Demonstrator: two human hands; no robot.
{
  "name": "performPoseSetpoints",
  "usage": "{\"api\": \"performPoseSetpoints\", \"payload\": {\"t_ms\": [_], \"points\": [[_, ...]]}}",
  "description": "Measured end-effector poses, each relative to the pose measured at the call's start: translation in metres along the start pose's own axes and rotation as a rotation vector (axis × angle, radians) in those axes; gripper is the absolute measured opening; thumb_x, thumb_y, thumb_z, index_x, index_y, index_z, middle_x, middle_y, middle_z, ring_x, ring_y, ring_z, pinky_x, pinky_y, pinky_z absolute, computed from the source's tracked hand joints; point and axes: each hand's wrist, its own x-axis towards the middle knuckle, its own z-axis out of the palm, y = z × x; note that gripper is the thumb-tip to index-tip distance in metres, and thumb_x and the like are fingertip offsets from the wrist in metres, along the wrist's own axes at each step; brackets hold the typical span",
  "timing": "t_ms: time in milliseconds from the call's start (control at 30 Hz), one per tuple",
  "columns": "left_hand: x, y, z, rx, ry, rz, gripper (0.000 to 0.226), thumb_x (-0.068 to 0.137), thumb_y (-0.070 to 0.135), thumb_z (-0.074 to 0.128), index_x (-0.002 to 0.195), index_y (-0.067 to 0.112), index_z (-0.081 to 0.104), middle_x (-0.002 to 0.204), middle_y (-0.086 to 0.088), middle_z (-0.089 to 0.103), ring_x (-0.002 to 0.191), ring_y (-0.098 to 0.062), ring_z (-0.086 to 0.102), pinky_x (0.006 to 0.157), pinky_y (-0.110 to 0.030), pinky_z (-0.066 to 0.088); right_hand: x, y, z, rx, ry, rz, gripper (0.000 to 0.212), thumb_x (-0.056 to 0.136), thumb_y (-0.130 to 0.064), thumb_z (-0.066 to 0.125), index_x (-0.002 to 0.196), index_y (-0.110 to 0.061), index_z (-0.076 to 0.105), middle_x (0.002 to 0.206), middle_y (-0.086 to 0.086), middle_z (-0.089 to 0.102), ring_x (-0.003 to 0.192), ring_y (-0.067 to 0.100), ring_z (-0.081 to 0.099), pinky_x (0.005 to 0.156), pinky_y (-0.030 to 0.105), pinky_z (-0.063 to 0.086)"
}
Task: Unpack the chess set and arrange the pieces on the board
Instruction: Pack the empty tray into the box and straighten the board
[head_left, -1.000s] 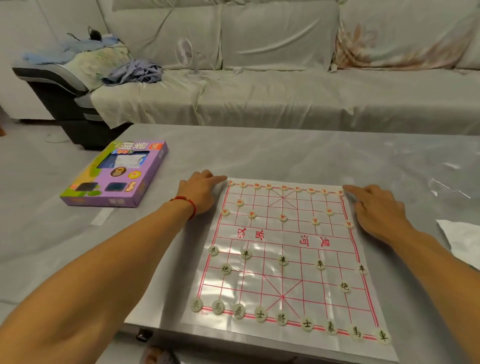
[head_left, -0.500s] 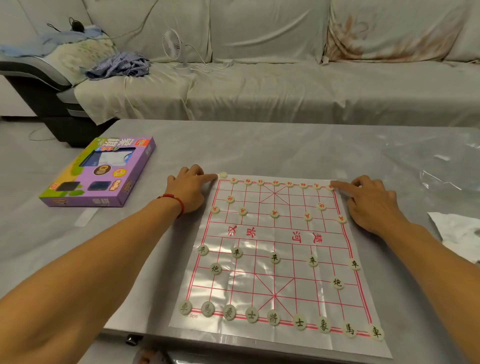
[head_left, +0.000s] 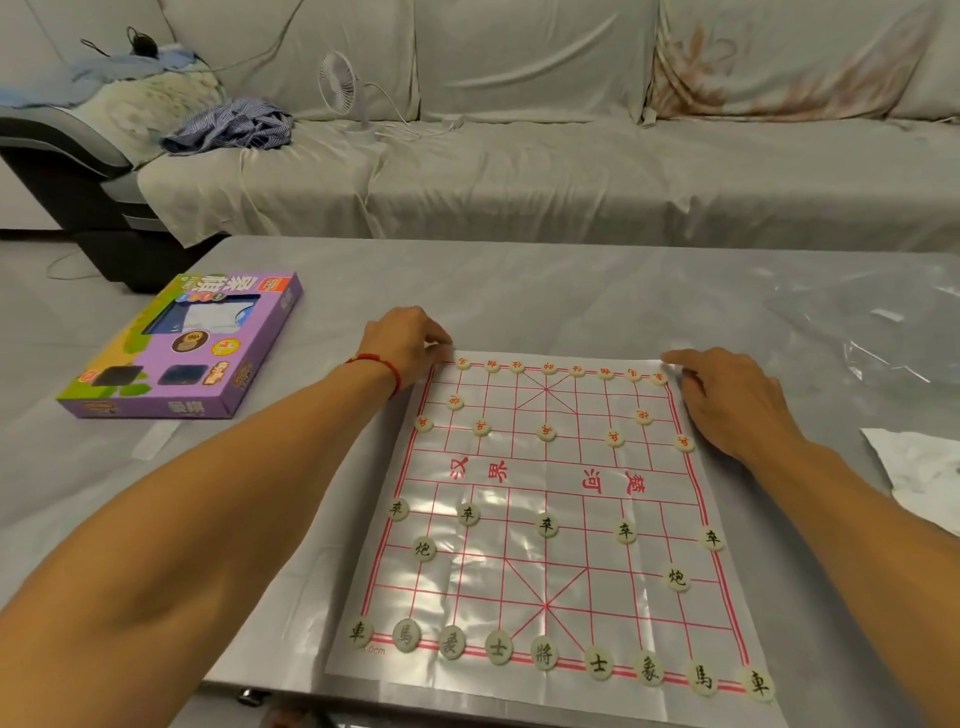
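My left hand pinches the board at its far corner. My right hand rests flat on the other one. The sheet seems thin and slippery, so I should hold the edges.

I am in a home living room. A long grey fabric-covered sofa stands just beyond the low grey table at which I sit. A small white desk fan and a crumpled blue striped garment lie on the sofa seat. A purple cardboard game box rests on the table.
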Motion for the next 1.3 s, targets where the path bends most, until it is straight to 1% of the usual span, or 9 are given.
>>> {"api": "performPoseSetpoints", "payload": {"t_ms": [67,167,300,433,633,733,867,1033,1300], "points": [[0.004,0.0,0.001,-0.007,-0.015,0.0,0.026,0.091,0.028,0.068,0.114,0.017,0.074,0.114,-0.003,0.07,0.09,-0.015,0.054,0.093,-0.039,0.054,0.0,0.0,0.0,0.024,0.023,-0.001,0.033,0.103,-0.036,0.044,0.129,-0.025,0.061,0.099,0.002,0.068,0.09,0.025,0.064,0.082,0.047,0.052],[0.004,-0.003,0.002,-0.038,0.007,-0.009,0.022,0.093,0.018,0.065,0.112,0.011,0.074,0.111,-0.007,0.072,0.092,-0.02,0.062,0.091,-0.035,0.054,0.0,-0.001,-0.001,0.047,0.043,-0.016,0.031,0.1,-0.039,0.052,0.125,-0.024,0.063,0.098,0.002,0.07,0.088,0.023,0.065,0.08,0.045,0.053],[0.0,-0.009,-0.005,-0.163,0.048,-0.078,0.021,0.095,0.013,0.061,0.111,0.005,0.073,0.107,-0.01,0.072,0.092,-0.023,0.063,0.087,-0.029,0.05,0.002,-0.008,-0.001,0.054,0.042,-0.027,0.036,0.096,-0.044,0.059,0.125,-0.022,0.063,0.1,0.001,0.071,0.088,0.022,0.064,0.084,0.047,0.054],[-0.007,-0.015,-0.009,-0.232,-0.045,-0.137,0.024,0.094,0.018,0.063,0.113,0.007,0.072,0.109,-0.009,0.071,0.093,-0.021,0.061,0.091,-0.034,0.051,0.005,-0.012,-0.003,0.024,0.049,-0.012,0.037,0.093,-0.044,0.062,0.121,-0.02,0.066,0.098,0.001,0.071,0.083,0.019,0.062,0.082,0.048,0.056],[-0.006,-0.015,-0.002,-0.302,-0.012,-0.176,0.027,0.092,0.021,0.065,0.114,0.007,0.072,0.11,-0.009,0.072,0.091,-0.02,0.061,0.092,-0.036,0.053,0.005,-0.013,-0.005,0.025,0.05,0.0,0.031,0.092,-0.042,0.065,0.113,-0.02,0.07,0.098,0.001,0.071,0.082,0.018,0.061,0.081,0.048,0.056],[-0.008,-0.014,-0.003,-0.284,-0.017,-0.15,0.026,0.094,0.019,0.062,0.116,0.008,0.071,0.113,-0.009,0.071,0.094,-0.021,0.061,0.095,-0.037,0.052,0.004,-0.015,-0.006,0.034,0.045,0.016,0.034,0.092,-0.043,0.065,0.117,-0.02,0.068,0.101,0.002,0.07,0.086,0.02,0.062,0.083,0.048,0.056],[-0.01,-0.019,-0.004,-0.16,-0.105,-0.041,0.032,0.099,0.011,0.052,0.128,0.019,0.065,0.127,-0.007,0.063,0.112,-0.029,0.059,0.1,-0.04,0.048,0.002,-0.013,-0.006,0.052,0.045,0.011,0.037,0.092,-0.042,0.065,0.121,-0.021,0.066,0.105,0.002,0.069,0.094,0.023,0.063,0.087,0.05,0.055],[-0.01,-0.021,-0.004,-0.083,-0.13,0.043,0.03,0.095,0.013,0.061,0.124,0.019,0.068,0.126,-0.006,0.065,0.111,-0.027,0.06,0.099,-0.04,0.049,0.001,-0.015,-0.007,0.052,0.049,0.012,0.036,0.092,-0.042,0.065,0.121,-0.021,0.067,0.105,0.002,0.07,0.092,0.023,0.064,0.086,0.051,0.055],[-0.01,-0.02,-0.002,-0.101,-0.088,0.016,0.039,0.09,0.029,0.067,0.126,0.014,0.066,0.113,-0.007,0.067,0.097,-0.02,0.061,0.09,-0.03,0.051,0.002,-0.016,-0.007,0.07,0.04,0.034,0.035,0.091,-0.042,0.067,0.118,-0.02,0.067,0.104,0.003,0.071,0.089,0.023,0.064,0.085,0.052,0.055]]}}
